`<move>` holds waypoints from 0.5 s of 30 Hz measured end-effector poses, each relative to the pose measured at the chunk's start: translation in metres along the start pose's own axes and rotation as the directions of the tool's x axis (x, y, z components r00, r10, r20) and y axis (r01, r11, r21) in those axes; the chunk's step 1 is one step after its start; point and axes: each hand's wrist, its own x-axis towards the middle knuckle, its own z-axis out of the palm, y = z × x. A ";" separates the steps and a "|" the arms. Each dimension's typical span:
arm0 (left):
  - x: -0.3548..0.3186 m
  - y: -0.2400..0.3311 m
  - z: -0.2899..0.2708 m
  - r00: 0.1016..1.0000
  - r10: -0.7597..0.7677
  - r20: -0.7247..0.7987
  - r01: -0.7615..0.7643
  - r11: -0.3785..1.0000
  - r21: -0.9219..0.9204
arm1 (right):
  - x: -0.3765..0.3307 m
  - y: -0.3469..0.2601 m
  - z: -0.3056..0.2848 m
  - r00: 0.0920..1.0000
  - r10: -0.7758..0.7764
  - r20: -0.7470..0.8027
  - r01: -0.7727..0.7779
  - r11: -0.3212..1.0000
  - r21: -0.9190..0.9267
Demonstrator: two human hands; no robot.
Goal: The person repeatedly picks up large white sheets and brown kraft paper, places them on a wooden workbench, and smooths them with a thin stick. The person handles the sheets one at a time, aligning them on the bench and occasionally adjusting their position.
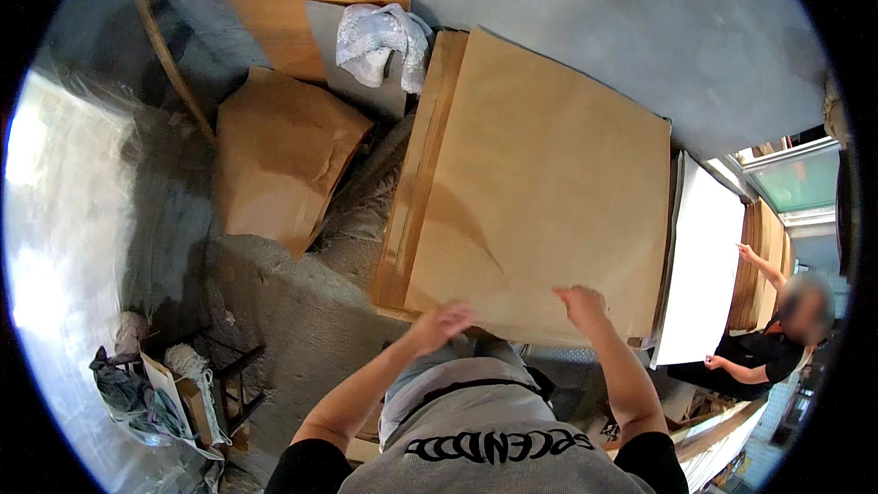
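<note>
Looks like woodworking shop: stacked plywood sheets (pixel 416 174), big brown paper sheet (pixel 540 192) on top, bare concrete floor (pixel 640 27), white panel (pixel 700 265) held by coworker (pixel 777 348).

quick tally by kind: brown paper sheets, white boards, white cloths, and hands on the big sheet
brown paper sheets: 2, the large sheet and the creased sheet
white boards: 1, the white board
white cloths: 1, the white cloth
hands on the large sheet: 2, left hand and right hand
total: 6

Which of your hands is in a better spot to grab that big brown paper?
Probably right. The right hand already rests flat on the brown paper sheet near its close edge. The left hand is at the very edge, blurred, barely over it.
</note>
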 end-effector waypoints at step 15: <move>0.036 0.017 -0.122 0.954 0.253 -0.161 0.000 0.537 0.844 | 0.212 -0.102 -0.061 0.902 0.112 -0.418 -0.068 0.991 0.117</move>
